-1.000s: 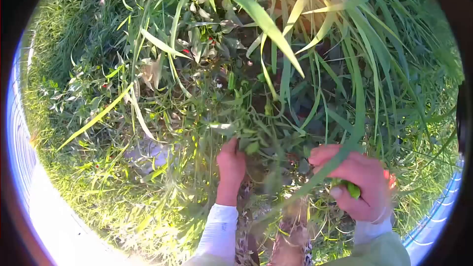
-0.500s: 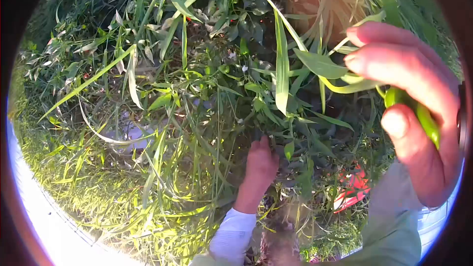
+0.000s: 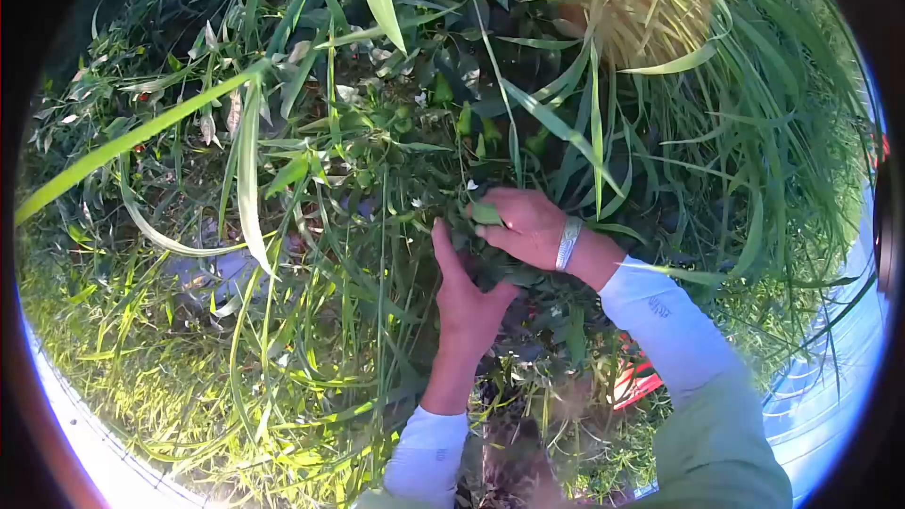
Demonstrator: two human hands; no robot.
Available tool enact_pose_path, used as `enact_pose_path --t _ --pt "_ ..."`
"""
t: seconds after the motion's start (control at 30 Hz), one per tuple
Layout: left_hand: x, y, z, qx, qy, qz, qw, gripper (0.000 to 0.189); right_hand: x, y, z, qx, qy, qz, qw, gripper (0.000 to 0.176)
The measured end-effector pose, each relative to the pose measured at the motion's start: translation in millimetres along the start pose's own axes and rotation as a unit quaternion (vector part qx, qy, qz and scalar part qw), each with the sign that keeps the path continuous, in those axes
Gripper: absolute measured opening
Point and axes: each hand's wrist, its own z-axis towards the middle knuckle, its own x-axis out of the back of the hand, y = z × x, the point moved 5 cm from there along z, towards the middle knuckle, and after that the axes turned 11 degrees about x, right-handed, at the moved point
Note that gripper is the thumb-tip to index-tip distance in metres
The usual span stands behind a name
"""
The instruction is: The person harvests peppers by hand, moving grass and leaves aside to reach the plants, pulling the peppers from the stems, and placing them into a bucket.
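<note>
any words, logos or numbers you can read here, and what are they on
right sleeve: one small dark print, too small and blurred to read
left sleeve: one small dark print, also too blurred to read
bracelet: no marking can be made out
No other text or sign shows.

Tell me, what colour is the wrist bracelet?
Silver; the shiny metal bracelet shows best in head view.

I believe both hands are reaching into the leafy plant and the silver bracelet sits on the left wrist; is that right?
Not quite: the head view shows the silver bracelet on the right wrist. Both the left hand and the right hand are indeed reaching into the leafy plant.
</note>
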Motion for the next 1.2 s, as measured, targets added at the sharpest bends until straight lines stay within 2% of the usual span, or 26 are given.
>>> enact_pose_path --t 0.03,0.07,0.1,0.13,0.17,0.2,0.23,0.3,0.37,0.43,0.47,0.5,0.57,0.63,0.67,0.7,0.73,0.77,0.8,0.83,0.9,0.93,0.97,1.0,1.07,1.2 --pt "2 5 -2 -0.037 0.003 -0.014 0.999 0.072 -17 12 -20 -0.025 -0.005 0.005 1.0 0.024" --pt "3 6 -5 -0.072 0.007 -0.028 0.997 0.064 -29 22 -40 -0.09 0.064 0.159 0.981 0.026" --pt "2 -2 -5 -0.069 0.004 -0.027 0.997 0.064 -34 29 -53 -0.149 0.134 0.305 0.931 0.028" --pt "-4 -9 -6 -0.101 -0.01 0.05 0.994 0.051 -33 34 -59 -0.15 0.139 0.302 0.931 0.028" --pt "-11 -13 -8 -0.131 -0.023 0.126 0.983 0.04 -32 41 -67 -0.177 0.194 0.441 0.859 0.031" --pt "-11 -10 -11 -0.097 0.0 0.127 0.987 0.026 -33 46 -75 -0.198 0.243 0.567 0.761 0.036" --pt "-13 -11 -10 -0.098 -0.004 0.126 0.987 0.026 -24 43 -74 -0.22 0.259 0.57 0.748 0.037" --pt "-13 -16 -11 -0.1 0.014 0.138 0.985 0.019 11 25 -64 -0.233 0.267 0.537 0.766 0.032" --pt "-14 -24 -11 -0.09 0.013 0.174 0.981 0.015 49 32 -56 -0.199 0.318 0.447 0.813 0.03" --pt "-16 -27 -10 -0.083 0.013 0.208 0.974 0.011 81 44 -50 -0.168 0.425 0.367 0.81 0.025" --pt "-17 -26 -10 -0.087 0.013 0.196 0.977 0.007 98 51 -46 -0.137 0.404 0.183 0.886 0.025" --pt "-17 -26 -10 -0.091 0.014 0.184 0.979 0.004 109 57 -40 -0.102 0.364 -0.008 0.926 0.026" --pt "-17 -25 -12 -0.09 0.006 0.173 0.981 0.005 108 64 -22 -0.052 0.318 -0.145 0.935 0.03" --pt "-15 -24 -11 -0.088 0.0 0.164 0.983 0.005 106 49 -6 -0.021 0.251 -0.337 0.907 0.034" --pt "-14 -25 -11 -0.08 -0.004 0.159 0.984 0.005 110 47 -6 -0.023 0.264 -0.278 0.923 0.035" --pt "-14 -26 -11 -0.073 -0.007 0.154 0.985 0.005 113 38 -7 -0.022 0.281 -0.037 0.959 0.03" --pt "-13 -25 -12 -0.071 -0.007 0.154 0.985 0.005 115 29 -8 -0.004 0.335 0.302 0.893 0.026" --pt "-14 -25 -12 -0.065 -0.008 0.158 0.985 0.005 117 19 -11 -0.017 0.382 0.508 0.772 0.023" --pt "-15 -24 -11 -0.062 -0.01 0.161 0.985 0.006 124 -6 -12 -0.042 0.327 0.255 0.909 0.021" --pt "-16 -23 -11 -0.066 -0.01 0.16 0.985 0.006 124 -24 -12 -0.064 0.244 -0.021 0.967 0.019" --pt "-16 -24 -11 -0.057 -0.012 0.151 0.987 0.007 101 -12 -15 -0.069 0.233 0.327 0.913 0.018" --pt "-16 -21 -9 -0.073 -0.007 0.152 0.986 0.007 89 -4 -11 -0.085 0.186 0.348 0.915 0.016" --pt "-16 -25 -10 -0.058 -0.016 0.13 0.99 0.008 83 8 -6 -0.102 0.167 0.192 0.962 0.016" --pt "-16 -28 -11 -0.038 -0.025 0.108 0.993 0.009 82 17 -1 -0.029 0.159 0.016 0.987 0.019" --pt "-17 -27 -11 -0.042 -0.019 0.116 0.992 0.011 79 26 8 0.045 0.15 -0.162 0.974 0.022" --pt "-15 -29 -13 -0.033 -0.017 0.124 0.992 0.012 74 40 19 0.047 0.116 -0.309 0.943 0.025"
